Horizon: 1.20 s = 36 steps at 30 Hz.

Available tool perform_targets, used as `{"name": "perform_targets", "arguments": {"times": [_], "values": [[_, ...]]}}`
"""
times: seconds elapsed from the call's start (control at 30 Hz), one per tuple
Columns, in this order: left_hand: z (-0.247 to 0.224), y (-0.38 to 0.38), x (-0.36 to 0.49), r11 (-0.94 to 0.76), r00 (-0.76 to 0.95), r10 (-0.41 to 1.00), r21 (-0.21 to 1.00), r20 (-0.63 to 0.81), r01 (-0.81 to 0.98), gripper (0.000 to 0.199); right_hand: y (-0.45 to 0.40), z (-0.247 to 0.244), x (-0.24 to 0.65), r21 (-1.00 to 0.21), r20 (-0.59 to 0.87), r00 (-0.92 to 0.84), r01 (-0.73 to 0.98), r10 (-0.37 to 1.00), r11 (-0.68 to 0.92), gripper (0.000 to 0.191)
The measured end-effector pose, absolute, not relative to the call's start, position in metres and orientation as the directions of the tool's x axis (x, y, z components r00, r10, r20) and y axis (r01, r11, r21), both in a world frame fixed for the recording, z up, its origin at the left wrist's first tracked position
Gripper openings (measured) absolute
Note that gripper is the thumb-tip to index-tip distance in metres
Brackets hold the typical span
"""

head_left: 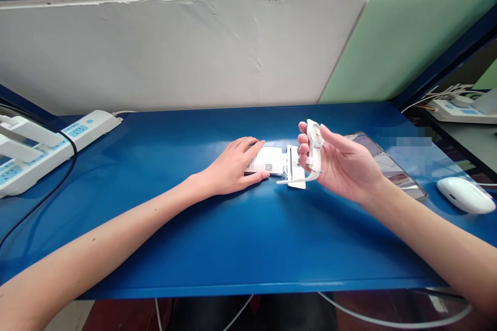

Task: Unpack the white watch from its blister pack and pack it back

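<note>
My right hand (344,168) is raised over the table, palm turned up. Its thumb and fingers hold a white wristwatch (316,137) with a round face, and the strap's free end curves down to the left. My left hand (235,165) rests on the tabletop around a flat white package (274,159) with a small printed code, thumb on the near side and fingers on the far side. The package's left part is hidden under that hand. A white card with a dark slot (297,173) adjoins the package's right end, partly behind the strap.
A white power strip (83,129) with plugs and a black cable lies on the blue table (248,248) at left. Behind my right hand is a flat, shiny dark-screened device (392,168). A white mouse (466,195) sits at far right. A wall closes off the back.
</note>
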<state>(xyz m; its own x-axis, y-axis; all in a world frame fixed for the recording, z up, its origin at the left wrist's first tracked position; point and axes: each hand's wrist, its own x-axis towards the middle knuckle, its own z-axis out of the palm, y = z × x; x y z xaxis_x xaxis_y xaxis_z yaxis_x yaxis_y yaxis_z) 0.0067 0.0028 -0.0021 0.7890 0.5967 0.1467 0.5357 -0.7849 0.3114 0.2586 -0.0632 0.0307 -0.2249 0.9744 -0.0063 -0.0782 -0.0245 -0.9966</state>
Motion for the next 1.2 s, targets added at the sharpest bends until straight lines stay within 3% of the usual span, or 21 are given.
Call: {"name": "perform_targets", "arguments": {"times": [0.13, 0.3, 0.4, 0.53, 0.7, 0.83, 0.97, 1.2], "values": [[0.003, 0.004, 0.006, -0.792, 0.804, 0.566, 0.395, 0.185, 0.467, 0.077, -0.065, 0.03, 0.256, -0.997, 0.06, -0.213, 0.029, 0.975, 0.068, 0.046], [0.016, -0.006, 0.012, -0.829, 0.835, 0.472, 0.464, 0.283, 0.311, 0.044, -0.064, 0.03, 0.254, -0.917, 0.235, -0.151, 0.293, 0.96, 0.27, 0.049], [0.024, -0.015, 0.026, -0.84, 0.84, 0.426, 0.492, 0.336, 0.229, 0.033, -0.064, 0.031, 0.255, -0.904, 0.256, -0.123, 0.32, 0.959, 0.283, 0.049], [0.029, -0.026, 0.052, -0.86, 0.824, 0.375, 0.492, 0.424, 0.139, 0.026, -0.066, 0.031, 0.255, -0.993, 0.12, -0.072, 0.01, 0.99, 0.121, 0.036], [0.024, -0.038, 0.064, -0.819, 0.758, 0.417, 0.569, 0.501, 0.073, 0.022, -0.068, 0.034, 0.251, -0.904, -0.017, -0.103, -0.424, 0.995, -0.06, 0.016], [0.024, -0.041, 0.059, -0.615, 0.745, 0.532, 0.788, 0.403, 0.013, 0.021, -0.062, 0.038, 0.244, -0.886, -0.016, -0.176, -0.454, 0.984, -0.095, 0.021], [0.023, -0.038, 0.058, -0.224, 0.755, 0.634, 0.974, 0.169, -0.03, 0.022, -0.045, 0.047, 0.237, -0.907, 0.051, -0.247, -0.417, 0.968, -0.059, 0.019], [0.024, -0.031, 0.063, 0.218, 0.74, 0.672, 0.955, 0.002, -0.2, 0.027, -0.015, 0.067, 0.21, -0.924, 0.12, -0.294, -0.383, 0.948, -0.002, 0.022]]}}
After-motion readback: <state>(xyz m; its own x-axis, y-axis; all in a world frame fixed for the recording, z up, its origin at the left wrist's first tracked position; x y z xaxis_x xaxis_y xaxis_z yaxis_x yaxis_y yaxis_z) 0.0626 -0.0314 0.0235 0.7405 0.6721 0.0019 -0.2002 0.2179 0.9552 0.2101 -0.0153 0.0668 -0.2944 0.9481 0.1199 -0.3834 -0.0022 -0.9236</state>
